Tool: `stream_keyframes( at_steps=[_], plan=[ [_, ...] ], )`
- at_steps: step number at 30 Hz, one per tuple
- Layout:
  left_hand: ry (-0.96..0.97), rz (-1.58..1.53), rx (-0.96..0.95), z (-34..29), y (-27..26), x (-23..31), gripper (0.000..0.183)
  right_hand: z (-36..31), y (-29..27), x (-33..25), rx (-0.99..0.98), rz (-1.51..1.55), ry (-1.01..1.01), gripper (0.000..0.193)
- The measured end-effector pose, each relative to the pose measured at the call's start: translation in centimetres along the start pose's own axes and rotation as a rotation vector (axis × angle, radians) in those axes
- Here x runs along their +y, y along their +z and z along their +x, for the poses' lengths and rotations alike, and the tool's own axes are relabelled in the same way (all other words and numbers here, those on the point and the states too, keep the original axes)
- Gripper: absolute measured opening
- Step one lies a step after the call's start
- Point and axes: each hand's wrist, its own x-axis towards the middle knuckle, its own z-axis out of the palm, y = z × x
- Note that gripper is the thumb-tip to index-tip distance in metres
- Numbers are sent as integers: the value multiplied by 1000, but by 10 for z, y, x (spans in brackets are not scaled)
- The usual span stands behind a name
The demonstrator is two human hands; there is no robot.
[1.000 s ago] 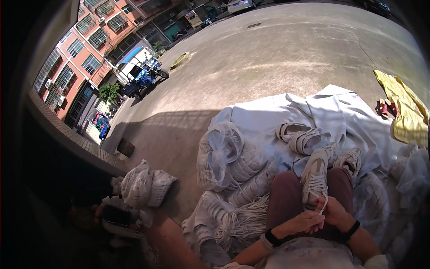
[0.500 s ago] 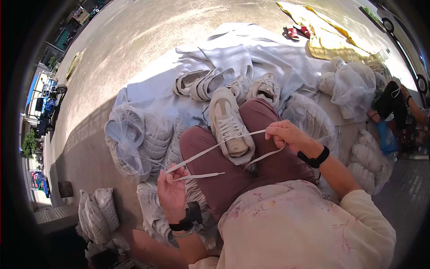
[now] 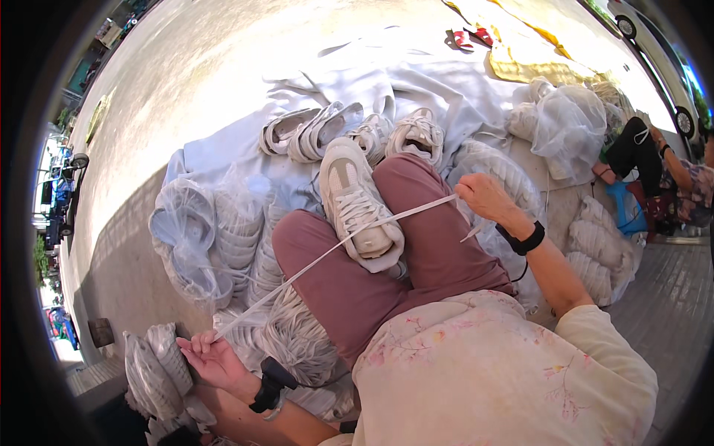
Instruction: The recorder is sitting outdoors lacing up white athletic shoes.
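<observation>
A light beige sneaker (image 3: 357, 204) is held between my knees, its toe pointing away from me and its front laced. Across the shoe's opening runs a flat white shoelace (image 3: 305, 267), pulled taut between my two hands. My left hand (image 3: 216, 362), low at the left, pinches one end of it near the wrapped shoes. My right hand (image 3: 487, 199), beside my right knee, is closed on the other stretch, and a short loose end hangs beneath it. Several more beige sneakers (image 3: 325, 131) stand on the pale cloth beyond my knees.
Clear plastic bags of stacked shoe parts (image 3: 186, 238) lie at my left, with a bundle of white laces (image 3: 294, 334) nearby. More bagged shoes (image 3: 569, 126) sit at the right, near another person's arm (image 3: 673, 167). A yellow cloth (image 3: 535, 63) and red sandals (image 3: 468, 39) lie farther off.
My left hand has moved outward, down and to the left, drawing the lace longer and straighter. My right hand has risen slightly. The sneaker stays between my knees.
</observation>
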Motion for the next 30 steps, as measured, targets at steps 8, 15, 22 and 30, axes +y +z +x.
stream_keyframes(
  at_steps=[8,15,22,30],
  plan=[
    [266,106,108,-5,-5,59,21,-11,-29,-6,-384,152,-33,27],
    [382,16,323,-12,-17,101,23,-8,-19,8,-179,-121,-126,22],
    [-152,700,181,-1,59,-63,23,-1,-14,-67,45,308,-217,16],
    [69,1745,-517,16,103,-222,14,6,46,-113,-40,219,-401,12]
  ],
)
